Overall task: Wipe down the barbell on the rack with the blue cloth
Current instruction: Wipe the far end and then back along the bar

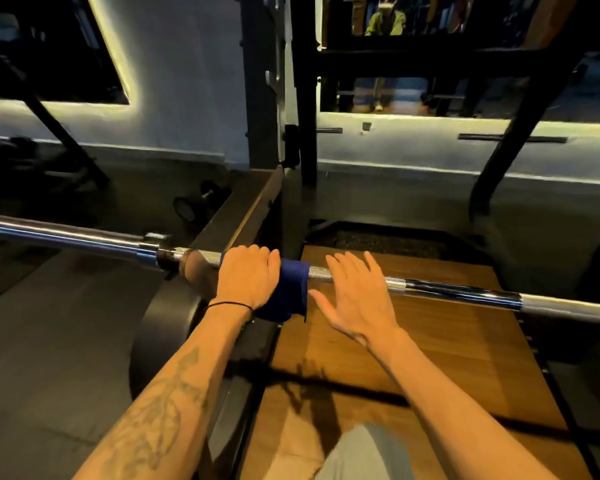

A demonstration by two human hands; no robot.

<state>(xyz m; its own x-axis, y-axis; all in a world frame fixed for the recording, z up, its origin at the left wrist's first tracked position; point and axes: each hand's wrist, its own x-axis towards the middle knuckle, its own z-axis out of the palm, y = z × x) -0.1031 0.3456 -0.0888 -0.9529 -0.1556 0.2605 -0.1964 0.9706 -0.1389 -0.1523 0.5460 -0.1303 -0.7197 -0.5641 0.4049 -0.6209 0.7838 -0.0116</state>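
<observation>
Single head view, facing forward and down — close over barbell (pixel 430 284)

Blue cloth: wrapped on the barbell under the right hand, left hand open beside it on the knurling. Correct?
Not quite: the hands are swapped. In the head view the left hand presses the blue cloth around the barbell, and the right hand is the open one beside it, fingers spread over the knurling.

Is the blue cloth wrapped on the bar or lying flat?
Wrapped: the blue cloth drapes over the barbell under the left hand.
</observation>
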